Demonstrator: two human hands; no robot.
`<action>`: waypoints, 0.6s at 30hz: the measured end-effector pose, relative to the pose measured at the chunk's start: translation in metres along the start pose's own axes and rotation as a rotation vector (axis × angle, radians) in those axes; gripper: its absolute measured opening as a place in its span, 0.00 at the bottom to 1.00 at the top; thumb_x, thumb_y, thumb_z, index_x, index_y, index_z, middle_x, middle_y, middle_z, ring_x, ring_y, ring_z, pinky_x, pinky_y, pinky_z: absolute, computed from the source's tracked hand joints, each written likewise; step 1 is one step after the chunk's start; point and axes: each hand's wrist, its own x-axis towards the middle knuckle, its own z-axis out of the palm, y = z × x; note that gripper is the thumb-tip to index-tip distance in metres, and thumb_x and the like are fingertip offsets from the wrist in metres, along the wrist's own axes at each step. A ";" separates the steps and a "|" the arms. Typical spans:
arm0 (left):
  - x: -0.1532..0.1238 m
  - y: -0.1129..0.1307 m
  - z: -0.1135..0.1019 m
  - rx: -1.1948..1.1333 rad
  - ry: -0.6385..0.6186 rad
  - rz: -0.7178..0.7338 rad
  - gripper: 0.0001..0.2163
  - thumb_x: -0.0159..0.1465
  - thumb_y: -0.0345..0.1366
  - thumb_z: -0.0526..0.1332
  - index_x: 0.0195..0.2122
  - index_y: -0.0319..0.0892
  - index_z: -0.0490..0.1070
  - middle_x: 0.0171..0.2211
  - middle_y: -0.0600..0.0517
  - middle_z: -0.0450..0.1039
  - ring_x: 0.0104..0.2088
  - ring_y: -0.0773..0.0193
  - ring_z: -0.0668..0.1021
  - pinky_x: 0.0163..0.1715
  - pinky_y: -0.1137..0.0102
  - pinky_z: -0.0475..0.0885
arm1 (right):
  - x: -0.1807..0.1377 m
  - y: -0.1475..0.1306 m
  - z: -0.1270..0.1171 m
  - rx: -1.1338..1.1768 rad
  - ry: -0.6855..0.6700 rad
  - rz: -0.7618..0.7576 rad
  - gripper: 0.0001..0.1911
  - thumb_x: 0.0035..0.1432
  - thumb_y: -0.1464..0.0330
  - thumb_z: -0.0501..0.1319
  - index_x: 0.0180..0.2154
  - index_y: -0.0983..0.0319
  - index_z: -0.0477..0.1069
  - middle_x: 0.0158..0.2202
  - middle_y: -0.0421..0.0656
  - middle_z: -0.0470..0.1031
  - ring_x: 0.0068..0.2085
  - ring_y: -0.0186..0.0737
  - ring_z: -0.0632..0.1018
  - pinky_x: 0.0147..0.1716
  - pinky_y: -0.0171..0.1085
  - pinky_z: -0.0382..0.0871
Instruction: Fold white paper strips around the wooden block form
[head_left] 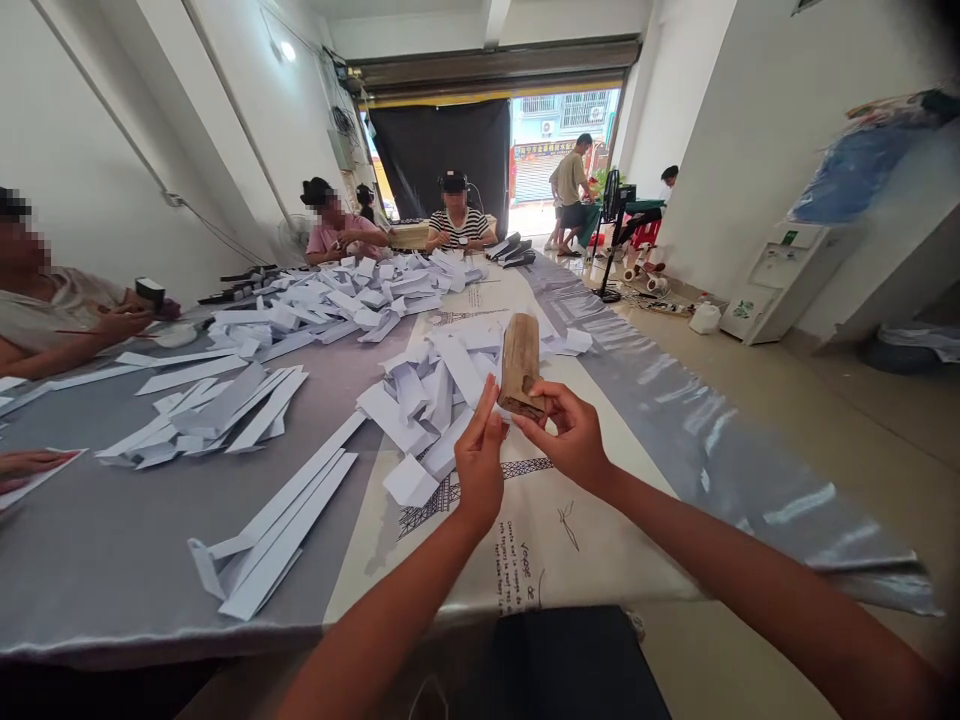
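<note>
A brown wooden block (520,360) is held up over the table, tilted away from me. My right hand (570,432) grips its near lower end, with the thumb on the end face. Along the block's left side, my left hand (481,455) has its fingers stretched out straight; whether they touch the wood I cannot tell. Behind and left of the block lies a heap of folded white paper pieces (420,395). Several long folded paper strips (289,535) lie to the left of my left forearm.
The table (300,600) has a grey cloth and a printed cream runner (600,520). More white paper (352,300) is piled farther back. Other people (456,215) sit along the table; a person's hand (34,470) is at the left edge. A fan (611,230) and water dispenser (776,285) stand right.
</note>
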 end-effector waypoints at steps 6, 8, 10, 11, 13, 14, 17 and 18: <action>0.010 -0.009 0.001 -0.383 -0.102 -0.363 0.27 0.62 0.53 0.53 0.57 0.39 0.63 0.49 0.41 0.73 0.51 0.52 0.75 0.50 0.56 0.70 | 0.002 0.023 -0.013 -0.216 -0.060 -0.155 0.13 0.51 0.66 0.65 0.40 0.58 0.67 0.25 0.37 0.69 0.23 0.33 0.70 0.28 0.36 0.68; 0.014 -0.011 -0.002 -0.483 -0.181 -0.495 0.29 0.63 0.55 0.49 0.50 0.33 0.69 0.48 0.37 0.73 0.51 0.49 0.74 0.50 0.55 0.69 | -0.006 0.033 -0.016 -0.284 -0.155 -0.208 0.12 0.51 0.67 0.65 0.39 0.57 0.68 0.25 0.37 0.70 0.22 0.34 0.70 0.26 0.35 0.68; 0.018 -0.010 -0.006 -0.546 -0.243 -0.620 0.30 0.63 0.55 0.47 0.48 0.32 0.70 0.51 0.36 0.71 0.53 0.47 0.72 0.51 0.53 0.68 | -0.016 0.041 -0.017 -0.313 -0.275 -0.286 0.11 0.52 0.69 0.63 0.39 0.57 0.67 0.22 0.36 0.69 0.22 0.34 0.70 0.25 0.34 0.67; 0.019 -0.009 -0.008 -0.560 -0.253 -0.668 0.29 0.63 0.55 0.47 0.49 0.33 0.70 0.53 0.36 0.69 0.54 0.46 0.71 0.51 0.53 0.68 | -0.021 0.043 -0.016 -0.322 -0.328 -0.327 0.10 0.53 0.70 0.62 0.39 0.57 0.67 0.22 0.36 0.68 0.22 0.33 0.69 0.25 0.34 0.66; 0.022 -0.007 -0.012 -0.560 -0.252 -0.738 0.29 0.63 0.55 0.47 0.51 0.35 0.69 0.57 0.39 0.65 0.55 0.47 0.70 0.50 0.54 0.68 | -0.029 0.046 -0.015 -0.341 -0.397 -0.379 0.09 0.54 0.71 0.60 0.38 0.57 0.66 0.22 0.35 0.68 0.22 0.33 0.68 0.24 0.33 0.65; 0.024 -0.007 -0.013 -0.552 -0.252 -0.759 0.29 0.63 0.55 0.47 0.51 0.36 0.69 0.58 0.40 0.64 0.54 0.48 0.71 0.51 0.55 0.68 | -0.032 0.046 -0.014 -0.347 -0.414 -0.399 0.08 0.54 0.71 0.60 0.38 0.57 0.65 0.22 0.35 0.68 0.22 0.33 0.68 0.24 0.33 0.65; 0.027 -0.005 -0.016 -0.522 -0.267 -0.749 0.30 0.63 0.57 0.47 0.50 0.37 0.71 0.59 0.42 0.63 0.50 0.53 0.74 0.52 0.60 0.67 | -0.036 0.043 -0.012 -0.358 -0.418 -0.451 0.08 0.55 0.71 0.60 0.38 0.58 0.64 0.22 0.35 0.67 0.22 0.33 0.68 0.24 0.32 0.64; 0.028 -0.005 -0.016 -0.514 -0.269 -0.729 0.29 0.63 0.57 0.46 0.49 0.38 0.71 0.60 0.43 0.62 0.49 0.55 0.75 0.52 0.62 0.67 | -0.037 0.041 -0.011 -0.355 -0.414 -0.466 0.08 0.55 0.70 0.60 0.38 0.58 0.63 0.22 0.35 0.67 0.22 0.33 0.68 0.23 0.32 0.64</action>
